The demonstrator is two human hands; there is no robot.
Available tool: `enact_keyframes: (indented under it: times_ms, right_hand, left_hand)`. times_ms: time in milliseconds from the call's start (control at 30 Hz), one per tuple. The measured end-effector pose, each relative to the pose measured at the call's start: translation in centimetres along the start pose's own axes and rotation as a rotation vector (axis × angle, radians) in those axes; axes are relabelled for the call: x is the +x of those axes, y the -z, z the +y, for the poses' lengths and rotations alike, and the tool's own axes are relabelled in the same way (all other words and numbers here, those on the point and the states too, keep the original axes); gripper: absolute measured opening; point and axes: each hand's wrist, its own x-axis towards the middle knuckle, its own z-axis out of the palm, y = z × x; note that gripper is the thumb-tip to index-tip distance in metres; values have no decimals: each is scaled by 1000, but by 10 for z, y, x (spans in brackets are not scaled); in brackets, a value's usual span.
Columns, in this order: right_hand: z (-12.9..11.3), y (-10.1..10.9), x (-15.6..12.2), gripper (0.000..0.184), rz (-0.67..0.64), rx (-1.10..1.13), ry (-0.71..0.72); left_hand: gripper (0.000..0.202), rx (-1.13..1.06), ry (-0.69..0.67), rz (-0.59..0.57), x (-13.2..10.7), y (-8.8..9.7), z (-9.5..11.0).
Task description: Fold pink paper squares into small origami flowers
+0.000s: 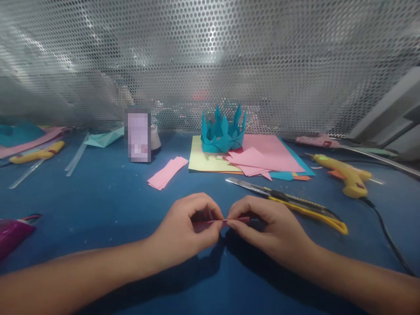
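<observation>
A narrow strip of pink paper (pixel 205 224), seen nearly edge-on, is held just above the blue table. My left hand (pixel 192 223) pinches it near its middle between thumb and fingers. Close beside that grip, my right hand (pixel 262 223) pinches the same strip, whose end pokes out to the right past the fingertips. Behind my right hand lies a box cutter (pixel 295 203) with a yellow handle and its blade out. A small pile of pink paper strips (pixel 168 173) rests beyond my left hand.
A blue paper crown (pixel 223 135) stands on stacked coloured paper (pixel 272 151) at the back. To the right lies a yellow glue gun (pixel 344 173) with its cord; another glue gun (pixel 39 153) is far left. A blurred upright phone-like object (pixel 138 135) stands before a perforated metal panel (pixel 183 57).
</observation>
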Motion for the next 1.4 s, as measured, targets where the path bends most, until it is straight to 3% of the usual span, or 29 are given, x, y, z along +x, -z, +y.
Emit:
enact_keyframes:
  times_ms: [167,300,633,933,1000,1100,1233,1333,1400]
  right_hand:
    - [-3,1,-1,9,-2,18,78]
    - [-4,4,-2,9,122,31,51]
    - [11,14,2,9,363,91,-69]
    - [10,21,5,9,403,132,-90]
    - [9,20,6,9,339,144,-100]
    - [6,15,7,8,228,213,-118]
    - [3,9,7,3,214,280,-126]
    - [5,7,6,4,198,288,-98]
    - [7,7,6,15,176,251,-44]
  left_hand:
    - [11,75,-71,31,-1,0,0]
    - [13,90,-60,67,2,4,-3]
    - [8,-93,179,69,9,19,-16]
    - [8,-287,299,72,13,22,-15]
    - [4,-363,287,30,15,21,-13]
    - [15,-497,313,-122,15,17,-9]
    - [28,-617,356,-297,12,11,-4]
    - [30,-670,362,-342,10,9,-3]
    - [31,-692,363,-328,9,8,-4]
